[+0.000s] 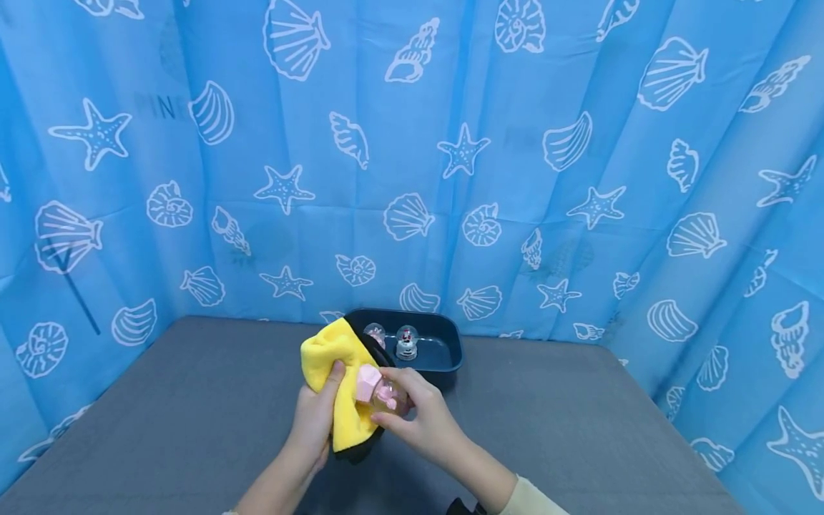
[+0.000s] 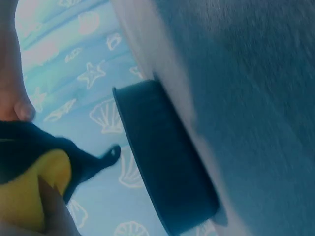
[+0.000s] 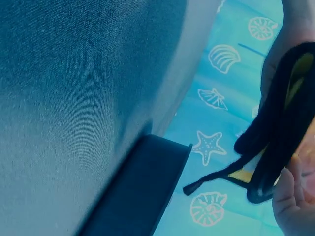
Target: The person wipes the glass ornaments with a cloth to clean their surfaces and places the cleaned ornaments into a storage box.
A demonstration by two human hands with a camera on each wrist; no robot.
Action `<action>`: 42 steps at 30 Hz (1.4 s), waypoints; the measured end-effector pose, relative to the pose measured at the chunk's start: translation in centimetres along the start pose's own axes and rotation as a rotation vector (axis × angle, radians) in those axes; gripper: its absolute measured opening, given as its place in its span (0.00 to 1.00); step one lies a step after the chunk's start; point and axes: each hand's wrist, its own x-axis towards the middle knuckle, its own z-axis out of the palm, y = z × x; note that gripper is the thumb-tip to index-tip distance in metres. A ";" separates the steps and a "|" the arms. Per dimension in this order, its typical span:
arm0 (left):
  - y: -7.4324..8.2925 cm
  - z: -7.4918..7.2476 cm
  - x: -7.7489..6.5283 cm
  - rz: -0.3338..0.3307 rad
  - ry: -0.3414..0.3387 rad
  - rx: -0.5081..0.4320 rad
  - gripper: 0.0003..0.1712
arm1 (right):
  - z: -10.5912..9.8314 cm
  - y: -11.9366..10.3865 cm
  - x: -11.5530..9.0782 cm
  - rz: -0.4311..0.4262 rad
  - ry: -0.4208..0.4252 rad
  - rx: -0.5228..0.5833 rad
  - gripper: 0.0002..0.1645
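Observation:
In the head view my left hand (image 1: 313, 418) grips a yellow cloth with a black backing (image 1: 328, 352), its thumb lying on the yellow side. A small snow globe (image 1: 368, 383) with a faceted pink base lies sideways against the cloth, pink figures inside its clear ball. My right hand (image 1: 428, 415) pinches that globe by its ball between thumb and fingers. In the left wrist view the cloth (image 2: 22, 199) shows a dark hanging loop. The right wrist view has the cloth's black side (image 3: 270, 123) beside my right hand (image 3: 290, 204); the globe is hardly discernible there.
Behind the hands, a dark blue tray (image 1: 447, 347) stands on the grey table (image 1: 547, 422). Inside it are a snow globe with a white base (image 1: 407, 345) and a pinkish one (image 1: 375, 332), partly covered by the cloth. A blue shell-print curtain (image 1: 412, 179) closes off the back.

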 end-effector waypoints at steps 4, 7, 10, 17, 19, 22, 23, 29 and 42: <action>0.5 -0.1 0.0 -0.004 -0.042 0.003 0.37 | -0.4 0.1 -0.1 -0.060 0.051 -0.023 0.31; 0.9 0.2 -0.4 0.003 -0.088 -0.020 0.38 | -0.4 0.1 0.1 -0.061 0.099 -0.068 0.34; 1.0 0.6 -0.7 0.019 -0.148 -0.040 0.35 | -0.1 0.1 0.2 -0.080 0.124 -0.105 0.35; 0.5 1.2 -0.7 0.053 -0.155 -0.061 0.31 | 0.4 0.4 0.2 -0.252 0.163 -0.153 0.34; 0.3 1.3 -0.7 0.062 -0.119 -0.085 0.31 | 0.6 0.6 0.2 -0.299 0.170 -0.159 0.35; 0.1 1.5 -0.8 0.067 -0.060 -0.112 0.30 | 0.9 0.8 0.1 -0.324 0.169 -0.161 0.36; 0.1 1.5 -0.8 0.065 -0.044 -0.119 0.29 | 1.0 0.8 0.1 -0.320 0.168 -0.160 0.35; 0.0 1.5 -0.6 0.007 0.009 -0.130 0.30 | 1.3 0.8 -0.1 -0.286 0.163 -0.148 0.33; 0.1 1.3 -0.3 -0.062 0.085 -0.175 0.32 | 1.0 0.2 -0.5 0.060 -0.003 -0.080 0.30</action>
